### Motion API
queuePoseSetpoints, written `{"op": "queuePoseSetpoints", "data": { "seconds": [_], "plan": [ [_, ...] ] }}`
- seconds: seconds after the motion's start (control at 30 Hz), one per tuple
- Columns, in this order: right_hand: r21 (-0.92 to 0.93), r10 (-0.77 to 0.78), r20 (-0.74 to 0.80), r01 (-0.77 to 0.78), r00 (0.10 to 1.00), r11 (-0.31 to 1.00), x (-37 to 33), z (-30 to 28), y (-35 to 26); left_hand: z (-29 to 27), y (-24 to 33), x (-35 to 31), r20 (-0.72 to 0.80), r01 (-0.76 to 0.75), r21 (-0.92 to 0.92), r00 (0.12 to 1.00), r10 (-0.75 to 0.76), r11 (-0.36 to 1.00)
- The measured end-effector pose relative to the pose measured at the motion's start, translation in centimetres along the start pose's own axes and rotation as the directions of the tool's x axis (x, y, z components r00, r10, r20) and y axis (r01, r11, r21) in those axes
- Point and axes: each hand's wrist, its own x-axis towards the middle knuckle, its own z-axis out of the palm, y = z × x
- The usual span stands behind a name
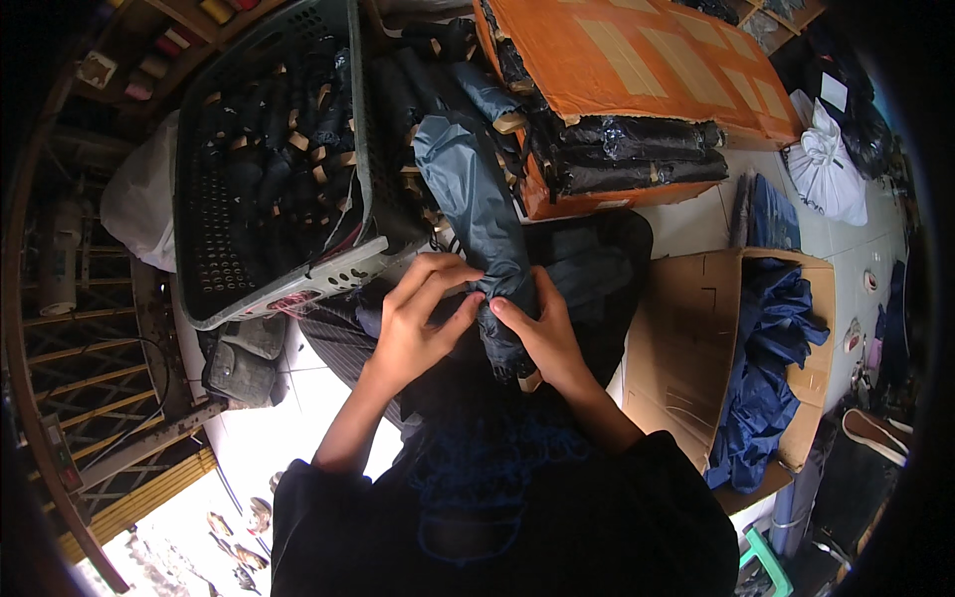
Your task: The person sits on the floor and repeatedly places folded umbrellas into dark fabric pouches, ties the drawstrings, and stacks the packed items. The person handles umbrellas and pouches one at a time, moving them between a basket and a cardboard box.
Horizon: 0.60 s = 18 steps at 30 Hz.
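A folded umbrella [473,199] in shiny blue-grey cloth slants across my lap, its wooden end [530,380] pointing toward me. My left hand [413,318] pinches the cloth at its lower part, with thumb and fingertips close together. On the other side my right hand [542,323] wraps round the umbrella, its thumb pressed to the cloth and meeting the left thumb. The fingers behind the umbrella are hidden. Just beyond it, similar rolled umbrellas [485,92] lie between the basket and the orange box.
A dark plastic basket [363,119] of wooden-ended bundles stands at left. An orange taped box [647,60] with black packed bundles is at the far side. At right, an open cardboard box [681,348] holds blue cloth [766,368]. A white sack [831,164] sits far right.
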Motion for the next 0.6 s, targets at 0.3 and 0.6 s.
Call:
{"op": "queuePoseSetpoints", "data": {
  "seconds": [0.3,0.6],
  "plan": [
    [-0.062,-0.053,-0.016,0.052,0.998,0.997,-0.5,0.0,0.0,0.6,-0.7,0.0,-0.010,-0.424,0.251,0.898,0.440,0.870],
    [-0.112,-0.161,0.034,0.164,0.986,0.980,-0.3,-0.3,-2.4,-0.2,-0.5,1.3,0.026,-0.279,0.154,0.960,0.278,0.948]
  ]
}}
